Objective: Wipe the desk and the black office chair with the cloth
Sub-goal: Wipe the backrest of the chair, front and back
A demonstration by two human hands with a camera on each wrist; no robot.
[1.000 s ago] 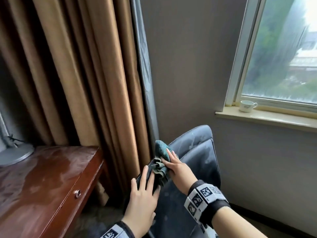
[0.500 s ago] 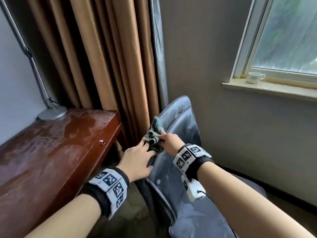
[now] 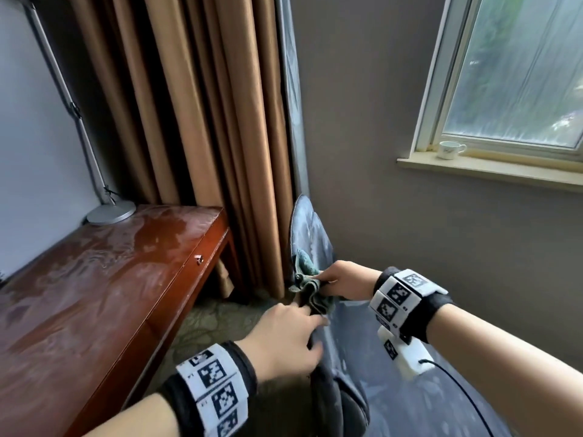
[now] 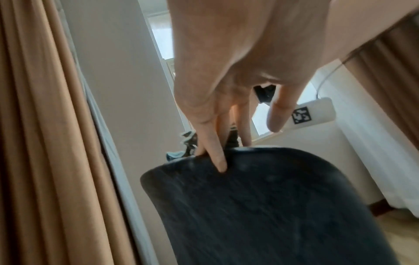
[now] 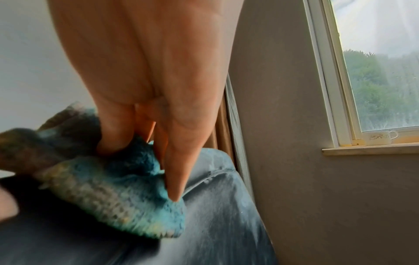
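Observation:
The black office chair (image 3: 312,234) stands between the curtain and the wall, its backrest dusty grey. My right hand (image 3: 344,283) pinches a bunched teal cloth (image 3: 310,290) and presses it on the backrest's left edge, some way below the top. In the right wrist view the thumb and fingers (image 5: 176,161) dig into the cloth (image 5: 118,188) on the chair (image 5: 215,215). My left hand (image 3: 284,335) grips the backrest edge just below the cloth. In the left wrist view its fingers (image 4: 213,147) straddle the rim of the chair (image 4: 260,206). The reddish wooden desk (image 3: 94,294) lies to the left, streaked with wet marks.
A lamp base (image 3: 110,212) sits at the desk's far corner. Tan curtains (image 3: 205,121) hang behind the desk and chair. A white cup (image 3: 449,149) stands on the window sill at the right. Patterned carpet (image 3: 214,320) shows between desk and chair.
My right hand has slid the cloth down the backrest's left edge. My left hand went from lying flat with straight fingers to gripping the edge. The view has tilted down.

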